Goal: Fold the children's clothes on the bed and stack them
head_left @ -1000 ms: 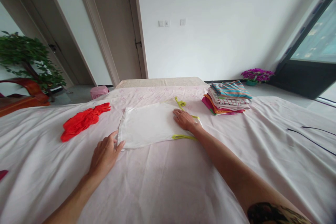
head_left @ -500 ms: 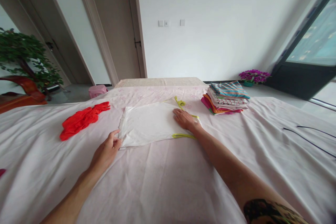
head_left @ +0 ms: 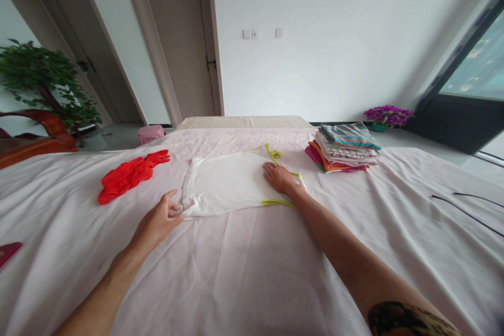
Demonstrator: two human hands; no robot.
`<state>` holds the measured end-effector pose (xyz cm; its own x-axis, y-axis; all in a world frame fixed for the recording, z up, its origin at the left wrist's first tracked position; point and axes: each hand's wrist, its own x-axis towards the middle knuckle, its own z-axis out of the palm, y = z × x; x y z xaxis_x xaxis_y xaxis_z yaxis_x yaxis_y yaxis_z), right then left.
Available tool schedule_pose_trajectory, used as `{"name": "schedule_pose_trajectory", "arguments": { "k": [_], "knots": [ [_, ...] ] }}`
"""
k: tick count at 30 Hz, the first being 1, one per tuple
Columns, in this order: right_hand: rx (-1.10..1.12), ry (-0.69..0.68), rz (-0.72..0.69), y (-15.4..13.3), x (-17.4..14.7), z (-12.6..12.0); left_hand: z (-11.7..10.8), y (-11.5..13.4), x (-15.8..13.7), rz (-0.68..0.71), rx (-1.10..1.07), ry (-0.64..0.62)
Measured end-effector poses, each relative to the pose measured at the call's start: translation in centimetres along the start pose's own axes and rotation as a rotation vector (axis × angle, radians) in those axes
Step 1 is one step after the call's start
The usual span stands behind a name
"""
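Note:
A white tank top (head_left: 224, 184) with yellow-green trim lies spread on the pale pink sheet (head_left: 220, 268), its straps to the right. At its near left corner, my left hand (head_left: 161, 216) is closed on the hem between thumb and fingers, with the index finger sticking out. The cloth puckers beside that hand. My right hand (head_left: 280, 178) rests flat on the strap end of the top, fingers stretched out, pressing on the fabric. One yellow-green strap loop shows beyond this hand and another on its near side.
A crumpled red garment (head_left: 132, 174) lies to the left. Folded clothes (head_left: 342, 149) stand stacked at the right, a striped one on top. Dark cords (head_left: 466, 212) lie at far right, and a dark pink object (head_left: 8, 253) sits at the left edge.
The hem corner at my left hand has become more bunched, and that hand's index finger has lifted away. My right hand stays on the top. The view has shifted slightly.

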<state>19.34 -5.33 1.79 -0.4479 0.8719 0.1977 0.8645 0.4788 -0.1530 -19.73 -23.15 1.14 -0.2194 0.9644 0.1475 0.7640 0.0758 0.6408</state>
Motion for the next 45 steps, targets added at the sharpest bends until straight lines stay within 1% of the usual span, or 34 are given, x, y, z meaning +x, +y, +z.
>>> {"name": "schedule_pose_trajectory", "arguments": {
  "k": [2, 4, 7, 9, 12, 14, 18, 21, 26, 29, 33, 35, 37, 41, 45],
  "knots": [
    [0.003, -0.003, 0.005, 0.0, 0.0, 0.0, 0.0, -0.2, 0.0, 0.006, 0.009, -0.030],
    [0.005, -0.003, 0.008, 0.0, 0.0, 0.0, 0.2, -0.1, 0.0, 0.027, -0.035, -0.046],
    [-0.001, 0.008, 0.002, 0.0, 0.0, 0.1, 0.8, 0.4, 0.0, 0.042, -0.128, 0.007],
    [-0.004, 0.015, 0.001, 0.0, 0.0, 0.2, 1.0, 1.0, 0.0, 0.043, -0.228, 0.055],
    [-0.001, 0.017, 0.000, 0.1, 0.0, 0.2, 1.0, 2.0, -0.3, 0.048, -0.372, 0.102],
    [0.002, 0.017, -0.001, 0.1, 0.0, 0.2, 0.9, 2.7, -0.4, 0.057, -0.424, 0.137],
    [0.009, 0.017, 0.003, 0.0, 0.0, 0.1, 0.9, 3.5, -0.4, 0.114, -0.413, 0.206],
    [0.008, 0.018, 0.006, 0.0, 0.0, 0.1, 1.3, 3.7, -0.2, 0.141, -0.381, 0.214],
    [0.006, 0.040, -0.007, 0.2, 0.0, 0.3, 2.1, 3.5, -0.1, 0.031, -0.408, 0.161],
    [0.011, 0.050, -0.011, 0.3, 0.0, 0.4, 2.0, 3.9, -0.5, 0.017, -0.492, 0.061],
    [0.023, 0.065, -0.023, 0.5, 0.1, 0.5, 1.0, 4.6, -1.2, -0.024, -0.541, -0.100],
    [0.031, 0.067, -0.022, 0.5, 0.1, 0.5, 0.4, 4.6, -1.4, -0.027, -0.506, -0.190],
    [0.038, 0.065, -0.018, 0.5, 0.1, 0.5, 0.1, 4.2, -1.4, -0.008, -0.426, -0.235],
    [0.044, 0.061, -0.012, 0.6, 0.0, 0.4, 0.0, 2.6, -0.9, 0.002, -0.189, -0.199],
    [0.038, 0.067, -0.021, 0.5, 0.0, 0.4, -0.6, 1.4, -0.7, 0.026, 0.050, -0.257]
  ]
}}
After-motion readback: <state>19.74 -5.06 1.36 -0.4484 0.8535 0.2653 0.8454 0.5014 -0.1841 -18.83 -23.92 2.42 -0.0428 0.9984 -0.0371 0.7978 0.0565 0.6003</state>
